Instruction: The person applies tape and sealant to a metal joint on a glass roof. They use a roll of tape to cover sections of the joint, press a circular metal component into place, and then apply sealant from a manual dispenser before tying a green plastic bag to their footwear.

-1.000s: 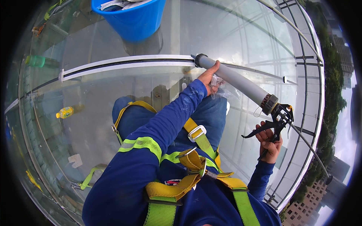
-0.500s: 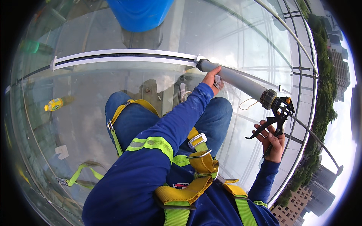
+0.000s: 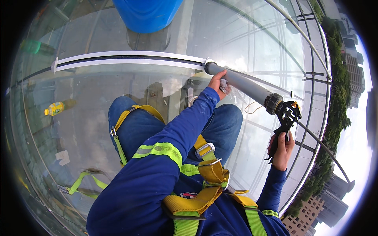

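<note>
A caulking gun with a long grey barrel (image 3: 248,85) lies slantwise in front of me. Its front end is at the right end of a dark seam (image 3: 130,57) edged by two white tape strips. My left hand (image 3: 219,83) grips the barrel near that end, with a crumpled clear plastic piece (image 3: 225,86) by the palm. My right hand (image 3: 282,151) is wrapped round the black handle and trigger (image 3: 277,139), which are squeezed together. Behind the gun sticks out a thin rod (image 3: 325,139) with a round end. The nozzle tip is hard to make out.
I crouch on glass panels, wearing a yellow-green harness (image 3: 212,171). A blue bucket (image 3: 147,15) stands beyond the seam. At left are a yellow bottle (image 3: 55,108), a green bottle (image 3: 33,46), a paper scrap (image 3: 62,157) and a green strap (image 3: 80,181). Metal rails (image 3: 327,74) and a drop lie at right.
My right hand has closed, pulling the trigger against the handle from its spread position. The gun's rear and both hands have shifted slightly to the left.
</note>
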The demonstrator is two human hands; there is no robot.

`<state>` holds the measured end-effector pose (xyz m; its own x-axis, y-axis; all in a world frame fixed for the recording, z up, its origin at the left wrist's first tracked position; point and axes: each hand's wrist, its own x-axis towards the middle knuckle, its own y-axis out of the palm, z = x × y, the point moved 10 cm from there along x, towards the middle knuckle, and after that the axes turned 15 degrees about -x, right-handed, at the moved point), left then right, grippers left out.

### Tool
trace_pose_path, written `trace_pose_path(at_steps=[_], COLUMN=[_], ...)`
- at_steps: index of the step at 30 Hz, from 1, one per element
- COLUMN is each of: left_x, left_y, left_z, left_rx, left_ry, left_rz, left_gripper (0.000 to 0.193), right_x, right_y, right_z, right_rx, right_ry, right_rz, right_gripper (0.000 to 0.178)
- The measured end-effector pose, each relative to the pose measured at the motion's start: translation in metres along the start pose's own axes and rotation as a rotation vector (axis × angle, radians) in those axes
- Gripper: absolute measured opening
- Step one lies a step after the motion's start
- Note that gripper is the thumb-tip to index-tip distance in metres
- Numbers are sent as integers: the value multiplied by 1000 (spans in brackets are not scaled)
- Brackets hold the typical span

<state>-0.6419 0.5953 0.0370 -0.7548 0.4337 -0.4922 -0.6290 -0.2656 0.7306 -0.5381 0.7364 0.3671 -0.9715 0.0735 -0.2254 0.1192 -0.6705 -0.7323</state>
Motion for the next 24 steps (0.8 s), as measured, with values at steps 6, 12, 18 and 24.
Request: trace_pose_path(at_steps=[6, 12, 18, 24], left_x=[1, 1, -1, -7], left_y=[-1, -7, -6, -4], left_z=[-1, -1, -1, -7], left_rx=[-39, -49, -59, -43], left_ry=[-16, -46, -42, -9], left_rz=[62, 66, 78, 66], left_gripper=[25, 29, 31, 26], right_x=[-5, -9, -8, -8], right_y=[5, 14, 9, 4], right_z=[3, 16, 14, -1], right_rx=[2, 73, -21, -61], right_ry=[-29, -48, -62, -38], right_rz=[79, 57, 48, 20], right_gripper=[44, 52, 51, 49])
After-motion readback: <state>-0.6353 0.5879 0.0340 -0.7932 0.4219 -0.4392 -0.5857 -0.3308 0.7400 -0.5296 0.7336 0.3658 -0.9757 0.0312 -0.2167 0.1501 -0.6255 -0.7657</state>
